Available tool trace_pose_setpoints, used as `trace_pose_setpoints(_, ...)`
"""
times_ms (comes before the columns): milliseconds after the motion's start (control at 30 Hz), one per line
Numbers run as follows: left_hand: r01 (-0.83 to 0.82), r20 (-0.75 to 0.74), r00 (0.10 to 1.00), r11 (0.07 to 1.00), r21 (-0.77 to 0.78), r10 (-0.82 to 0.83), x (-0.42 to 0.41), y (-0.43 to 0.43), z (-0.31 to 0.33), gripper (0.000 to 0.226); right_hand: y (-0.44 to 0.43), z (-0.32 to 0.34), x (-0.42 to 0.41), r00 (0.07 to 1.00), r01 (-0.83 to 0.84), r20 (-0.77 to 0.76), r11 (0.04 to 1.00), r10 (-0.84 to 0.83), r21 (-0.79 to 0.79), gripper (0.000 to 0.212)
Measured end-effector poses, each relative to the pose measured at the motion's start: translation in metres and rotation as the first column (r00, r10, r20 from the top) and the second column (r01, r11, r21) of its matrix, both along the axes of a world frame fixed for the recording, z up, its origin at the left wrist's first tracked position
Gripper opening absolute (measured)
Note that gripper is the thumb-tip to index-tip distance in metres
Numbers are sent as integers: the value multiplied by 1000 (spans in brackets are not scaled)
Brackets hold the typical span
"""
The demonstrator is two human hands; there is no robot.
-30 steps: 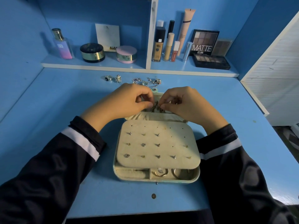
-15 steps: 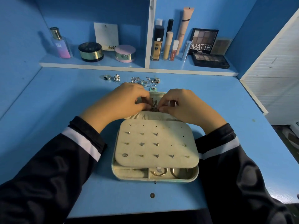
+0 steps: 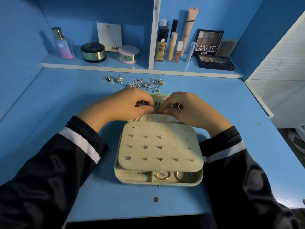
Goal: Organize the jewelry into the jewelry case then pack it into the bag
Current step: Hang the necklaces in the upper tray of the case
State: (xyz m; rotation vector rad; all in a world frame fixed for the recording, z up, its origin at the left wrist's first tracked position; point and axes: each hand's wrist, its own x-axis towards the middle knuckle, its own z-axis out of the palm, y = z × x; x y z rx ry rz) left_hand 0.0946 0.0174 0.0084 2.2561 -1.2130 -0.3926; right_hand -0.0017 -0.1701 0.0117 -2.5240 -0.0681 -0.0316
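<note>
Jewelry piece (image 3: 157, 106) in pinch of L hand (image 3: 127, 104) & R hand (image 3: 188, 109) (over case (image 3: 132, 182))

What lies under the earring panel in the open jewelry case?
Below the earring panel, at the front edge of the jewelry case, a padded roll and some gold rings show in separate compartments. The panel covers everything further back.

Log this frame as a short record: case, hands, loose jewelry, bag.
case: open on desk, stud panel over its base, rings in front compartments
left hand: pinches a thin dark piece at the lid
right hand: pinches the same piece
loose jewelry: lies behind the case, on the desk
bag: not in view
</note>
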Motion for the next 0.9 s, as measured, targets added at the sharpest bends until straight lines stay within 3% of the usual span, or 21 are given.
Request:
trace_pose_setpoints(100,-21,-9,1000,1000,-14,21,0,1,-1,5,-4,3,-1,999,44,-2,999,-44,19,9)
trace_pose_setpoints(267,-4,23,1000,1000,-2,4,0,1,-2,13,-3,0,-1,999,7,-49,999,-9,-37,6)
trace_pose_setpoints(367,20,6,1000,1000,-1,-20,-1,0,-2,4,0,-1,0,998,-18,-55,999,16,-39,8)
trace_pose_setpoints(467,22,-8,1000,1000,-1,-22,-1,0,-3,15,-2,1,-2,999,-8,-48,1000,7,-17,8)
trace_pose_setpoints(600,1,-26,1000,1000,-13,-1,1,2,-4,9,-4,4,-4,998,20,-63,1000,-21,-16,5)
trace_pose_setpoints(900,28,-40,999,999,23,-27,-3,-1,-4,17,-2,2,-3,997,-30,-77,999,31,11,9)
